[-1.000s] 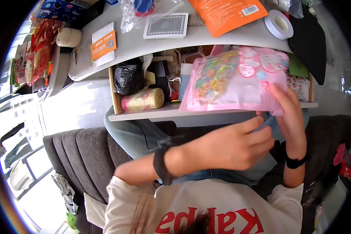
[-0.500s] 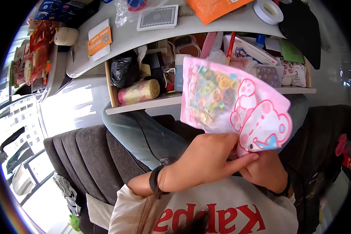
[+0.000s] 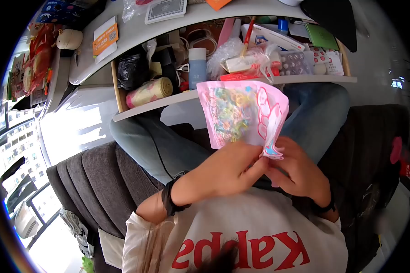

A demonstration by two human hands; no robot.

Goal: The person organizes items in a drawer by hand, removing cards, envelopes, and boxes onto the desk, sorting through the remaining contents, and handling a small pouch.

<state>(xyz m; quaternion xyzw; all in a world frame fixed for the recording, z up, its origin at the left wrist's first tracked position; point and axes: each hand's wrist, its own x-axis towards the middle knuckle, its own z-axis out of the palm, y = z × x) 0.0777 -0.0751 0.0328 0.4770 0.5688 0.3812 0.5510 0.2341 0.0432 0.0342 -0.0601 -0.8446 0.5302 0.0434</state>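
A pink bag (image 3: 234, 111) with a clear window shows many small coloured rings inside and a cartoon figure on its right part. My left hand (image 3: 228, 168) pinches the near edge of the bag. Close beside it, my right hand (image 3: 298, 170) has its fingers closed on the bag's lower right corner, where the film is creased. Both hands are in front of my chest, above my lap. The bag hangs just on the near side of the open drawer (image 3: 168, 101).
The drawer holds a blue and white bottle (image 3: 197, 68), a yellow roll (image 3: 150, 92), a black bag (image 3: 133, 69) and a green packet (image 3: 322, 36). On the desk (image 3: 143, 32) above lie a card deck (image 3: 166, 10) and an orange card (image 3: 106, 40).
The bag has come down from over the drawer toward my chest and turned. My left hand has joined my right on its edge. The whole view has shifted, with more of the drawer uncovered.
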